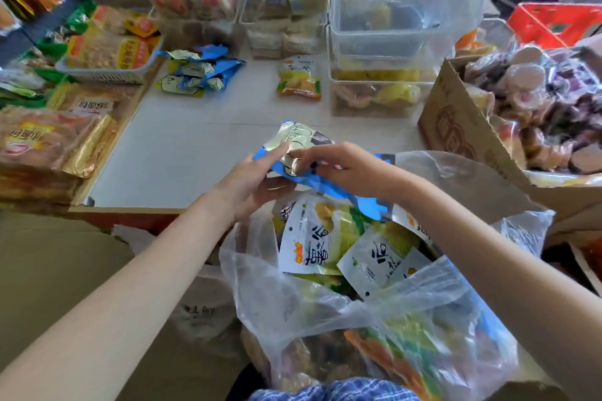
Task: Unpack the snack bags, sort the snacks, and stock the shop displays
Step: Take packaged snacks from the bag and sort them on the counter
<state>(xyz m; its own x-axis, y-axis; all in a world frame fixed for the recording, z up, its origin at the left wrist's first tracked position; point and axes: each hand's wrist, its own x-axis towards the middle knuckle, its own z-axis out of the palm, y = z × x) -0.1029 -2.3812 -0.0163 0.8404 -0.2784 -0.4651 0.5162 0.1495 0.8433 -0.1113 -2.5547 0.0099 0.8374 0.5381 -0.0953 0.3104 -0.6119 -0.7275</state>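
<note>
Hands: left hand (250,179) lies palm-up under the blue snack packets (306,159), its fingers fairly straight along them and the thumb resting on the lower edge; right hand (338,166) pinches the top packet with curled fingertips.
Task's thing: the blue and silver packets sit between both hands, lifted just above the clear plastic bag (358,303) they seem to belong to.
Step in hand: likely sorting, moving this handful to join its own kind.
Doing it well: keep the left palm flat as a tray, hold the top packet lightly so the slippery stack does not fan out, and carry it forward and a little left to the matching blue pile (198,72).
Bag below the hands: full of white and green packets (312,238), with orange ones deeper.
Surface: pale table (202,140), beyond the hands.
Right of the hands: cardboard box (456,120) heaped with round wrapped snacks.
Far ahead: stacked clear bins (391,26), some holding yellow sweets.
Left of the hands: tray (97,75) and gold packs of wrapped goods (49,140).
Ahead, small: one lone yellow packet (299,78).
</note>
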